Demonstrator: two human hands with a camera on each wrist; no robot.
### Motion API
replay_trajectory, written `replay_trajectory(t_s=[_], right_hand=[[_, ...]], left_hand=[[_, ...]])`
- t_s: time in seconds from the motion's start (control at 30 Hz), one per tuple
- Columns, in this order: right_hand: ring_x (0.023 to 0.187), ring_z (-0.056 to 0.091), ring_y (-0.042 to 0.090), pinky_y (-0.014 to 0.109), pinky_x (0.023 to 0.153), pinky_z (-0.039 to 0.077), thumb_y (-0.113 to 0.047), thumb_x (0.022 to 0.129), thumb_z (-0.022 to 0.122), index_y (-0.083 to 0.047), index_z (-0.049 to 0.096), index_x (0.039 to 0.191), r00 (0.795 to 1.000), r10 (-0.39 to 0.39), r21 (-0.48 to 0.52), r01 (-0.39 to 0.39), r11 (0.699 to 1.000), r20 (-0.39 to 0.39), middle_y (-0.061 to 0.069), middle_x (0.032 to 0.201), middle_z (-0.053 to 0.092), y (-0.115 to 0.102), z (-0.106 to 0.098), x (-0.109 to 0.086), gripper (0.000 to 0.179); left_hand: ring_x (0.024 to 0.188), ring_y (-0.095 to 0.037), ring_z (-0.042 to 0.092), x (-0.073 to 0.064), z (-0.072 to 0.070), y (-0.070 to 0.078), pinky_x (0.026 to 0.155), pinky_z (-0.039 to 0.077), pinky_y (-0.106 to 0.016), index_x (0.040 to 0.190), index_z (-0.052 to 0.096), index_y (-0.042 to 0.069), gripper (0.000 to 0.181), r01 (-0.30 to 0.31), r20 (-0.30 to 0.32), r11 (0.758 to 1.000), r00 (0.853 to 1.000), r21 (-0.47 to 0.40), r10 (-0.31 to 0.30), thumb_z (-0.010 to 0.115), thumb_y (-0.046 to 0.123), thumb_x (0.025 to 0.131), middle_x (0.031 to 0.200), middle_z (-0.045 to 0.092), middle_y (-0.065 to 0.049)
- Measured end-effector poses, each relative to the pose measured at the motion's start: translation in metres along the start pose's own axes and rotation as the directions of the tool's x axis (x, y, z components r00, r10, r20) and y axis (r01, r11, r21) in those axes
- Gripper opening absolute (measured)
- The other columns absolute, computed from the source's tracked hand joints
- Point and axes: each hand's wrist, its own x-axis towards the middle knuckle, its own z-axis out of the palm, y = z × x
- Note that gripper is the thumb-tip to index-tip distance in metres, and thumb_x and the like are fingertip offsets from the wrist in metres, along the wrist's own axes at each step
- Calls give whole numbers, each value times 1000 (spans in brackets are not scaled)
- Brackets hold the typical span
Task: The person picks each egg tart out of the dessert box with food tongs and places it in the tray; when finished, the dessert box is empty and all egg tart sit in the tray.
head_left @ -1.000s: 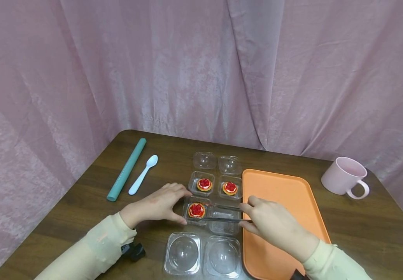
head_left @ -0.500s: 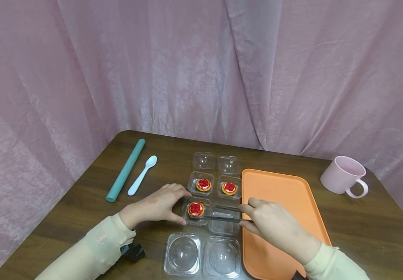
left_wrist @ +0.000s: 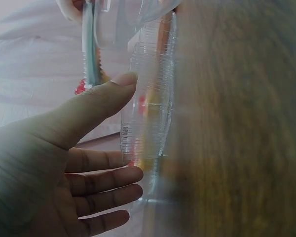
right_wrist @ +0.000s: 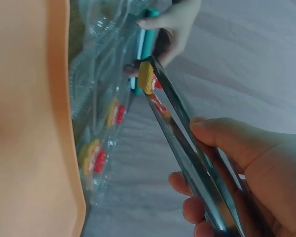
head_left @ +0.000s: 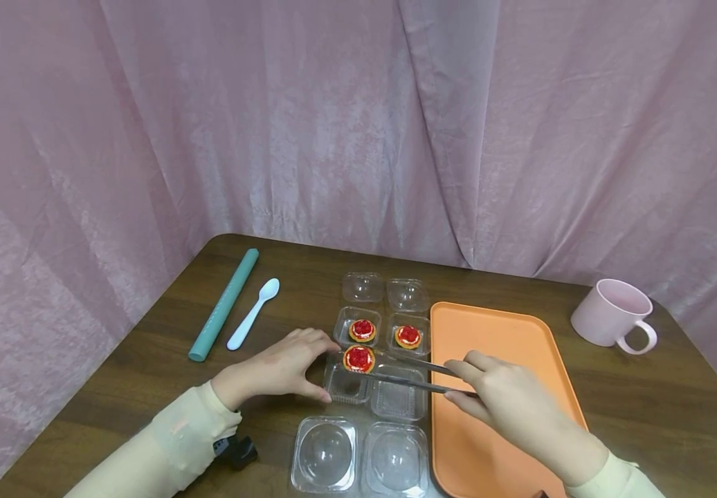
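Observation:
My right hand (head_left: 514, 401) holds metal tongs (right_wrist: 200, 175) over the orange tray's left edge. Between the tong tips is a small tart (head_left: 358, 359) with a red topping and yellow crust, raised above the front-left clear plastic container (head_left: 347, 393). My left hand (head_left: 280, 363) is at that container's left side, thumb and fingers spread and fairly straight; in the left wrist view the thumb tip meets its ribbed wall. Beside it stands a second clear container (head_left: 398, 400) with nothing in it. Behind, two more tarts (head_left: 362, 330) sit in the back containers (head_left: 421, 324).
An orange tray (head_left: 489, 325) lies right of the containers. Domed lids (head_left: 326, 453) fold open toward the front, others toward the back. A pink mug (head_left: 610, 315) stands far right. At left lie a teal tube (head_left: 224, 304) and a light-blue spoon (head_left: 254, 315). A pink curtain hangs behind.
The tongs have lifted the tart up out of the front-left container, slightly back and to the right. My right hand has moved right. The left hand has stayed in place.

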Motion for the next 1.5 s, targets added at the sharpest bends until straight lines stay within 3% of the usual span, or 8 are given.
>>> replay_trajectory(t_s=[0.23,0.33,0.53,0.77,0.97,1.3,1.5], right_hand=[[61,49,-3,19,53,43,-29,75,79,-21,67,105,998,65,9,-66,998,12,-17,80,54,3,-15,-7,33],[61,49,-5,18,53,42,-28,73,80,-21,67,105,998,68,9,-68,998,-16,-18,82,56,6,-19,-12,35],[58,37,-11,17,51,39,-27,73,80,-23,67,105,995,88,13,-88,996,-45,-20,83,55,12,-29,-25,35],[61,37,-14,18,54,40,-23,72,81,-26,66,109,985,172,33,-172,985,2,-26,83,51,17,-40,-39,39],[67,41,-11,21,56,41,-33,73,80,-30,66,112,974,224,3,-224,975,25,-27,89,51,27,-48,-56,42],[62,37,-14,19,50,34,-33,70,82,-31,66,109,962,271,-21,-270,963,22,-28,86,49,43,-51,-85,42],[61,35,-15,13,49,28,-30,67,84,-29,67,104,968,253,-14,-253,967,-13,-28,82,49,53,-48,-101,42]], left_hand=[[115,-22,54,-2,0,-1,104,40,-43,125,58,7,72,-4,-5,1000,1000,7,4,82,47,70,119,60,-5],[115,-22,54,-1,0,-1,104,40,-43,125,58,7,73,-8,-5,1000,1000,11,8,82,47,70,119,60,-5],[115,-22,54,-1,1,-1,103,41,-43,126,58,7,72,-3,-1,1000,1000,11,3,82,47,70,120,60,-5],[116,-22,54,-1,2,-2,104,40,-43,126,58,7,73,4,-1,1000,1000,12,-4,82,47,70,120,60,-5],[116,-22,53,0,3,-2,104,40,-43,126,58,7,73,7,3,1000,1000,3,-7,81,48,70,121,60,-5],[117,-22,53,0,2,-1,105,40,-43,127,57,7,73,22,17,1000,1000,-18,-22,81,47,70,123,59,-5],[117,-22,53,0,3,-2,104,41,-43,127,57,8,74,29,9,999,1000,-20,-29,81,48,70,123,59,-5]])
